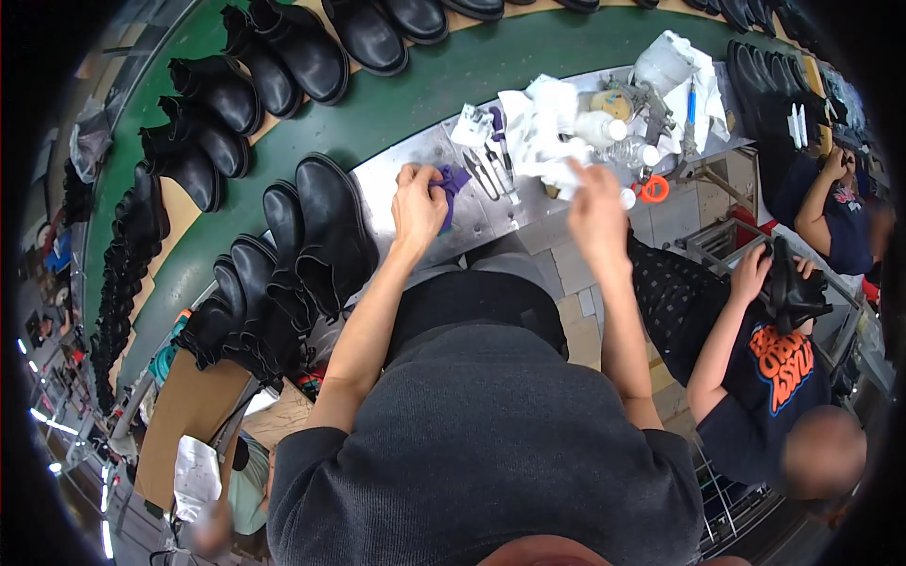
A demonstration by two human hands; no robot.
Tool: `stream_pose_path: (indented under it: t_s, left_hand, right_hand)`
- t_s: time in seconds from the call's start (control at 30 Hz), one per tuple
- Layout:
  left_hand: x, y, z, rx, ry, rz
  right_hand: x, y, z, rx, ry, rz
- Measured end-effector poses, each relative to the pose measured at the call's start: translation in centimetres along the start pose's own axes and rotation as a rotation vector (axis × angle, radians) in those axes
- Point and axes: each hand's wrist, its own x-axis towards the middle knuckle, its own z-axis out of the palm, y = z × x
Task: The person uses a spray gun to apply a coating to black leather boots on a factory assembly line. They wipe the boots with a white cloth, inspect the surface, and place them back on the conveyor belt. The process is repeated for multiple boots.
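Observation:
A crumpled purple cloth (452, 185) is gripped in my left hand (418, 206), over the metal worktop (384, 186). My left fingers are closed round its edge. My right hand (600, 215) is at the near edge of the worktop, its fingertips smeared by motion. Just beyond those fingertips is a heap of white cloth or paper (550, 132), also partly blurred; whether the fingers hold any of it, I cannot tell. Between my hands lie a pair of tweezers or slim pliers (482, 175), several thin tools and a purple-handled tool (497, 123).
White bottles (598, 128), a clear bottle (630, 153) and an orange ring (653, 190) crowd the worktop's right. Black boots (330, 212) stand close by my left arm. More boots line the green conveyor (396, 104). At right, a co-worker (755, 377) handles a black boot.

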Motion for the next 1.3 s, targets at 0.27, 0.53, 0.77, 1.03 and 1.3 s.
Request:
stream_pose_path:
  t_s: [0.27, 0.53, 0.77, 1.03, 1.3]
  left_hand:
    - [-0.1, -1.2, 1.3, -0.025, 0.038, 0.017]
    - [-0.3, -2.9, 1.2, -0.083, -0.070, -0.090]
    - [1.2, 1.6, -1.2, -0.295, 0.008, 0.025]
    - [6.0, 8.4, -15.6, -1.195, -0.003, -0.059]
    - [5.1, 5.2, -24.8, -1.095, 0.402, -0.113]
  right_hand:
    - [-0.3, -5.4, 10.5, 0.110, -0.271, -0.135]
    - [1.1, -2.7, 15.7, 0.004, -0.296, -0.128]
    - [2.3, -2.5, 10.0, 1.177, -0.253, 0.177]
    - [10.8, -18.0, 1.0, 1.325, -0.373, -0.235]
    - [12.2, -27.0, 0.4, 1.210, -0.497, -0.318]
